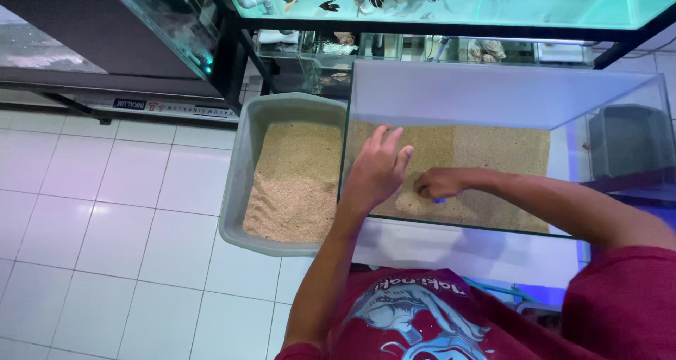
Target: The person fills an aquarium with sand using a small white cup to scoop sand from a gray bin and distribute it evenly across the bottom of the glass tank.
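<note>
A clear glass tank (507,92) stands on the floor in front of me, its bottom covered with tan sand (493,156). My left hand (377,170) is inside near the tank's left wall, fingers spread flat just above the sand. My right hand (436,184) is beside it, fingers curled down into the sand around a small blue object (439,200) that is mostly hidden. A little mound of sand lies under that hand.
A grey plastic tub (243,163) holding more sand sits against the tank's left side on white floor tiles (105,212). Lit aquariums with fish (422,1) stand on a black rack behind. A dark tank (162,22) is at upper left.
</note>
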